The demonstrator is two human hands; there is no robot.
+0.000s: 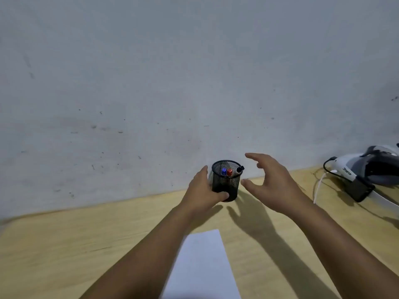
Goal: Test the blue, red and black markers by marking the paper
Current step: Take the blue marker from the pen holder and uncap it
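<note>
At the desk's point(64, 244) near edge the paper point(203, 266) lies unmarked, so no testing is done. Toward the far edge, the left hand point(203, 193) grips the mesh cup point(225, 180) holding the blue marker point(223, 172), red marker point(229, 172) and black marker point(240, 169), all capped; the right hand point(269, 184) hovers beside it, fingers spread, empty.

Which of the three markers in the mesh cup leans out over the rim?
The black marker: it tilts over the cup's right rim, while the blue marker and red marker stay inside.

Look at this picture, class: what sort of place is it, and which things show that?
Probably a desk set against a plain wall: a wooden tabletop, a mesh pen holder with markers, a sheet of paper, and a headset charging nearby.
</note>
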